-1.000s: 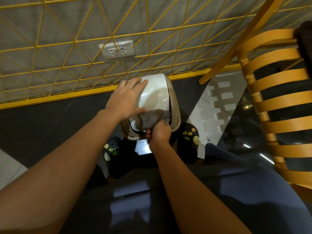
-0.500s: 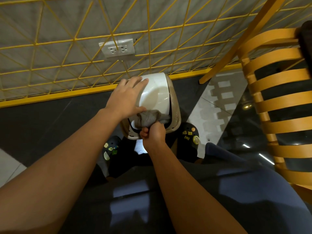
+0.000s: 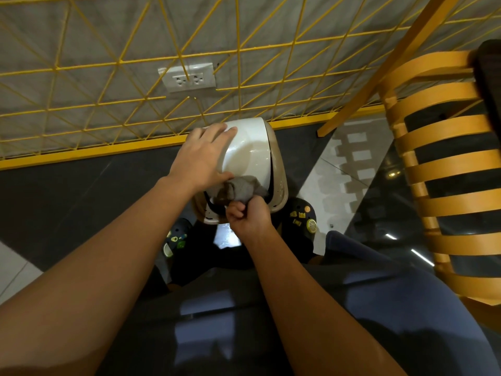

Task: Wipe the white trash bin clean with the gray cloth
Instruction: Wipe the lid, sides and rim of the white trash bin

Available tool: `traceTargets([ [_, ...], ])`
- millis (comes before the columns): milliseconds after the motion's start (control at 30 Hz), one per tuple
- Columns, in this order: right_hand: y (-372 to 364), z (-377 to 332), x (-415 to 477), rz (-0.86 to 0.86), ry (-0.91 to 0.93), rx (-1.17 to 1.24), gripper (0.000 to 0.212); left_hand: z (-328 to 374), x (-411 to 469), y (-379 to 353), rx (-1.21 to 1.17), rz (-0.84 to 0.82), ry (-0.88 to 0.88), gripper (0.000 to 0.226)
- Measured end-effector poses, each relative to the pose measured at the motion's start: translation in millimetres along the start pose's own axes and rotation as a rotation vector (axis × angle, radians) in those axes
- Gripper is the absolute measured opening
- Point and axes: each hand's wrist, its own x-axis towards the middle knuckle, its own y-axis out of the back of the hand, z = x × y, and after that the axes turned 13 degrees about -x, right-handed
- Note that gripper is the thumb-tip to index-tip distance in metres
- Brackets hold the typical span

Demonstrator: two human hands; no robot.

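Observation:
The white trash bin [image 3: 252, 153] stands on the dark floor against the yellow wire fence, its glossy white lid raised toward me. My left hand [image 3: 203, 156] lies on the lid's left edge, thumb hooked under it, holding the lid up. My right hand [image 3: 248, 215] grips the bunched gray cloth [image 3: 242, 188] in a fist at the bin's front opening, just under the lid. The bin's inside is hidden behind the cloth and hands.
A yellow wire fence [image 3: 135, 104] with a white wall socket [image 3: 188, 77] runs behind the bin. A slatted orange wooden chair [image 3: 444, 169] stands at the right. My dark shoes [image 3: 301, 218] flank the bin on the dark floor [image 3: 67, 202].
My right hand has drawn the gray cloth slightly left and toward me along the bin's opening, bunching it tighter. The left hand stays on the lid.

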Motion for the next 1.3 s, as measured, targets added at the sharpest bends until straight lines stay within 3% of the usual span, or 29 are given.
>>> traceTargets([
  [133,11,-3,2,0.064,0.033,-0.047,0.035,0,0,2,-0.008,-0.014,0.006,0.09],
  [533,-1,4,-7,-0.136,-0.102,-0.144,0.036,2,0,1,0.007,0.0,0.007,0.089],
  [800,14,-13,-5,0.066,0.082,-0.199,0.031,2,-1,2,-0.003,-0.023,0.011,0.09],
  [1300,-4,20,10,-0.137,-0.247,0.176,0.038,-2,2,-1,0.042,-0.004,-0.007,0.09],
])
